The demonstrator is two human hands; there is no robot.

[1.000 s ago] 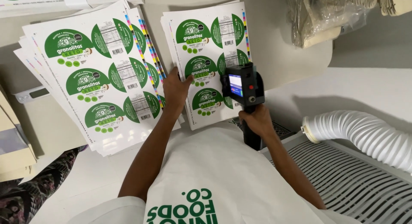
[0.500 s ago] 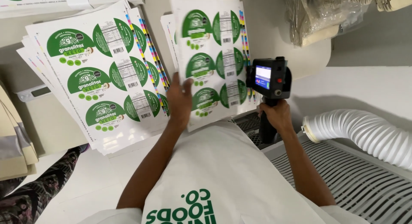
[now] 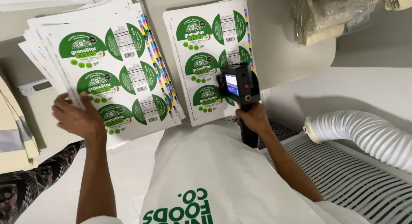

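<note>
Since the earlier frame the left hand (image 3: 79, 118) has shifted from the right stack (image 3: 210, 56) to the left stack (image 3: 107, 74) of green label sheets, fingers spread flat on its near-left edge. The right hand (image 3: 254, 119) grips the black handheld printer (image 3: 238, 84), back over the right stack's near-right corner. Both stacks lie on the counter (image 3: 292, 65).

The handheld printer (image 3: 238, 84) covers part of the right label sheet (image 3: 206, 56); the white hose (image 3: 365, 134) runs off-frame.
</note>
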